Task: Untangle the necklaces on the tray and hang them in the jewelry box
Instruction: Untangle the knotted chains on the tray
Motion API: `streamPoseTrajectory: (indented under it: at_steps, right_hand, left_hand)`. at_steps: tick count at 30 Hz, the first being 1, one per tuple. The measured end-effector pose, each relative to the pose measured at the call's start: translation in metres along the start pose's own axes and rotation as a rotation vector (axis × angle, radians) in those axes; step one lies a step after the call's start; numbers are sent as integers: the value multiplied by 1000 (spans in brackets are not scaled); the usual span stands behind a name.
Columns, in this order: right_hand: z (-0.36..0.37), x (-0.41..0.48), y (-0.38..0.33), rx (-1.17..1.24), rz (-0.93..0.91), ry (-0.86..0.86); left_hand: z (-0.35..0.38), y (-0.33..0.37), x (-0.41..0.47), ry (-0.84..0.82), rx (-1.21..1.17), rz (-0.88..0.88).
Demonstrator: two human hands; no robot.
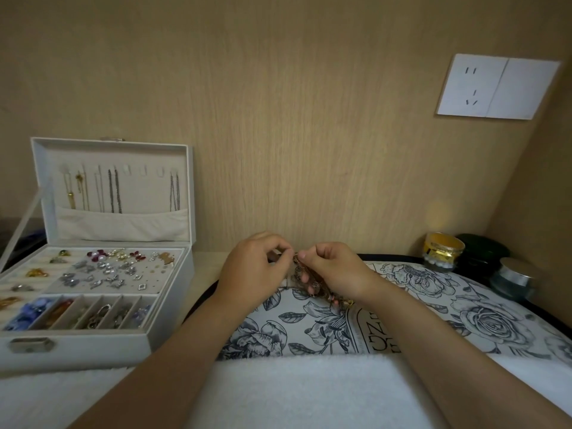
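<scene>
A floral tray (464,308) lies on the tabletop (205,267), with the open box (93,346) to its left and chains (113,193) hung in its lid. Above the tray, the left hand (253,269) and right hand (339,272) meet, fingers curled tight, both pinching the tangled necklaces (309,281).

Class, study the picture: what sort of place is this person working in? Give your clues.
Probably a dressing nook at home: an open jewelry box with chains hung in its lid, cosmetic jars at the right, and a wall socket on wood panelling.
</scene>
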State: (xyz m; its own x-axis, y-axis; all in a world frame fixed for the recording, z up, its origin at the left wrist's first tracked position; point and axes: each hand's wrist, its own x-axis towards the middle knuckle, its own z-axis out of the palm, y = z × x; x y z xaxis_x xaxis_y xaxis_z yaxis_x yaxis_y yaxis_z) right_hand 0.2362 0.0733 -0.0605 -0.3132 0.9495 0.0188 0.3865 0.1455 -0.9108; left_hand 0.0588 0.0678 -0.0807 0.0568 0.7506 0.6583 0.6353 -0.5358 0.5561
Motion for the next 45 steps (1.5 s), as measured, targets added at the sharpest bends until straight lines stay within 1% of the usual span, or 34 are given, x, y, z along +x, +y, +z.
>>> streamPoseTrajectory:
  at_steps: [3,6,8,10,13,14,18,20,21,23,25,26,29,31,34,37,39,41,43,45]
  right_hand:
    - [-1,2,3,26,1,41]
    - [-1,4,4,-48,-11,85]
    - [-1,4,3,-109,-25,91]
    - [-1,5,0,-118,-41,74]
    - [-3,3,-1,-116,-35,28]
    - [-3,2,0,-106,-36,15]
    - [-3,3,3,1,-69,24]
    - [-4,6,4,3,-100,38]
    - [-5,7,5,-12,-103,42]
    - [-5,6,7,-39,-78,38]
    - [-5,5,7,-52,-39,27]
    - [-5,5,8,-51,-21,15]
    - [-5,5,6,-35,-2,3]
    - [-4,5,4,-12,-10,16]
    - [-4,2,1,3,-21,15]
    - [-5,2,2,21,-32,4]
    - [-5,3,3,42,-27,11]
    - [-4,3,2,53,-19,14]
    - [-3,4,3,60,-13,13]
    - [-3,6,5,54,0,16]
  left_hand:
    - [-2,-2,3,-48,113,-56]
    - [-4,-1,3,-96,284,23]
    - [-4,2,2,-82,276,23]
    - [-4,4,2,-93,151,-60]
    - [-1,6,0,-197,-165,-236]
    - [0,5,0,-220,-229,-265]
    - [4,0,0,-227,-331,-312]
    - [3,0,0,-212,-320,-279]
    - [2,0,-1,-212,-276,-237]
    - [3,-1,-2,-206,-116,-118]
    - [2,-3,-2,-156,53,-4]
    - [1,-4,-1,-124,100,45]
    - [-1,-8,1,-114,115,142]
    - [-2,-8,0,-137,27,105]
    - [0,-5,-2,-157,-135,-29]
    - [1,-4,-2,-141,-150,-24]
    - [-1,-5,-1,-129,-48,69]
    - [-3,-6,-1,-131,130,182]
    - [-4,-5,-1,-150,282,253]
    - [-2,-5,-2,-155,343,309]
